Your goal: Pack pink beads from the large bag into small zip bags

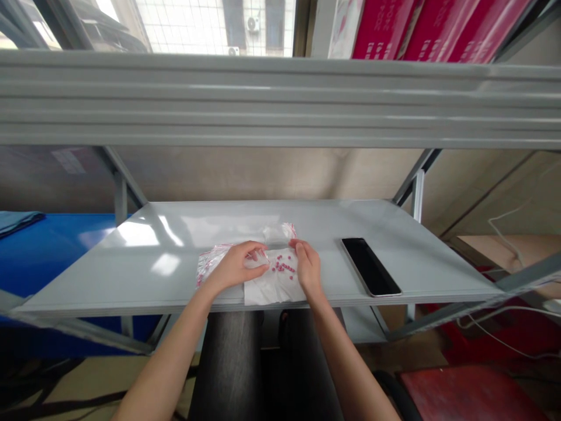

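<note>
The ribbed grey steel front beam [280, 99] of an upper shelf crosses the head view nearest the camera, with red boxes [438, 29] above it at top right and a window [210, 23] above it at top left. Below the beam, two bare forearms reach forward from the bottom edge to a lower grey metal shelf [346, 225]. The left hand [236, 269] is partly closed, its curled fingers gripping a fold of a clear plastic zip bag [274, 234] with red-striped edges. The right hand [307, 266] is also partly closed, with its fingertips [295, 247] at the upper edge of the plastic; whether it grips the bag or only touches it cannot be determined. The bag lies flat on the shelf near the front edge, between and under both hands. A white sheet [274, 289] lies in the same place, and small pink beads [283, 266] are clustered on it between the hands; whether the sheet and beads are inside the bag cannot be determined. A black smartphone [370, 266] lies flat on the shelf, just right of the right hand. A blue cloth [52, 251] is at left, dark trousers [228, 362] show below the shelf, and a red seat [468, 392] and white cable [504, 228] are at right.
</note>
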Available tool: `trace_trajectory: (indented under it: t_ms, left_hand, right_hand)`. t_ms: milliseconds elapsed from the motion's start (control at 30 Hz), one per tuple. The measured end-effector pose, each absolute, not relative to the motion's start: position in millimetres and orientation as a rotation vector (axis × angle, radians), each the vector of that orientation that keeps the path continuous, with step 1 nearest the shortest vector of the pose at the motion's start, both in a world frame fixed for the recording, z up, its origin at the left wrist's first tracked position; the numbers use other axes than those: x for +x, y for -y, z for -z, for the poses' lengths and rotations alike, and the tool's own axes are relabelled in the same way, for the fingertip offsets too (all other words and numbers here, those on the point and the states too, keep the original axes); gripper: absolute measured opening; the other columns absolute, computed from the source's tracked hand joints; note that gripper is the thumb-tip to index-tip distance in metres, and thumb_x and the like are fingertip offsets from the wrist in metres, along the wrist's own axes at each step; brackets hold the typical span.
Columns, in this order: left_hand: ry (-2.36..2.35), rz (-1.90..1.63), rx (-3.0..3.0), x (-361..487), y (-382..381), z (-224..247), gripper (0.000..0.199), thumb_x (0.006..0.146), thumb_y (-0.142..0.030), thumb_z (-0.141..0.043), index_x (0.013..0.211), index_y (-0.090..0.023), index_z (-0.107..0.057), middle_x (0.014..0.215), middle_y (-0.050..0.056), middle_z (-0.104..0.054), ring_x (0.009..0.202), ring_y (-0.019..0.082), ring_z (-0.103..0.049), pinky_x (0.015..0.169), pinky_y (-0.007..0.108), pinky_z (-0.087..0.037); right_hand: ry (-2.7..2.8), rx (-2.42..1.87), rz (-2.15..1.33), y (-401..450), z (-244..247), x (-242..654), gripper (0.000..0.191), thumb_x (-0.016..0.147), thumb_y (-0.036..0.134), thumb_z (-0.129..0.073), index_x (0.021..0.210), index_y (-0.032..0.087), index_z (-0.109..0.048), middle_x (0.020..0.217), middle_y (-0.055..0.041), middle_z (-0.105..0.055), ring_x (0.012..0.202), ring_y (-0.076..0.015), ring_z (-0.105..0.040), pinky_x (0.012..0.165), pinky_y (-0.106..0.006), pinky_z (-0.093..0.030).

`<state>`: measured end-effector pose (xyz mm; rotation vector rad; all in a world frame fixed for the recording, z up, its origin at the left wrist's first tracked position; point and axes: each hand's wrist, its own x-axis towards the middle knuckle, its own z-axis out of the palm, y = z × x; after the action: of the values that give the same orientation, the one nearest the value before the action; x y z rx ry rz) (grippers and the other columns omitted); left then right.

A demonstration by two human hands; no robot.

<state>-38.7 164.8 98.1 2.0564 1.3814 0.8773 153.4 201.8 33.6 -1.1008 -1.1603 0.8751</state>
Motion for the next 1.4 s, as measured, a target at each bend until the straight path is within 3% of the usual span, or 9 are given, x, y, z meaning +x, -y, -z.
trace_trajectory:
  t_ms: [267,567,1000,1400]
  left_hand:
    - [-1.375,-0.692,2.279,-28.6,-176.0,-96.7,0.033,0.075,-0.029,-0.071,0.108,-0.020,-0.069,0.097,0.006,-0.074,0.082,0.022,-0.065,0.079,0.035,-0.050]
    - [-1.400,-0.561,2.409,-24.9,-184.8,-93.0,0.039,0.075,-0.033,-0.071,0.111,-0.020,-0.068,0.101,0.007,-0.073,0.087,0.025,-0.067,0.080,0.035,-0.050]
    - [-1.484,-0.299,2.544,-14.8,-187.8,-108.8,0.041,0.072,-0.030,-0.069,0.111,-0.019,-0.069,0.112,0.011,-0.073,0.104,0.032,-0.067,0.089,0.040,-0.049]
    - [-1.497,-0.192,2.651,-5.8,-187.4,-124.4,0.036,0.068,-0.030,-0.071,0.103,-0.021,-0.072,0.098,0.007,-0.073,0.100,0.032,-0.064,0.087,0.042,-0.042]
  right_hand:
    - [1.297,-1.163,-0.786,-195.1,-39.4,168.4,0.041,0.091,0.044,-0.045,0.096,0.016,-0.074,0.101,-0.0133,-0.076,0.097,-0.0287,-0.068,0.089,-0.040,-0.049]
    - [1.406,-1.160,-0.760,-192.7,-40.9,166.6,0.046,0.093,0.047,-0.044,0.106,0.014,-0.073,0.116,-0.0160,-0.074,0.112,-0.0310,-0.065,0.100,-0.044,-0.046]
    - [1.458,-1.179,-0.748,-193.3,-40.3,165.7,0.050,0.095,0.051,-0.039,0.105,0.015,-0.073,0.114,-0.0156,-0.075,0.109,-0.0315,-0.067,0.097,-0.043,-0.049]
    - [1.382,-1.135,-0.781,-194.7,-37.8,166.3,0.044,0.093,0.050,-0.046,0.099,0.017,-0.075,0.108,-0.0135,-0.076,0.103,-0.0309,-0.069,0.093,-0.043,-0.050]
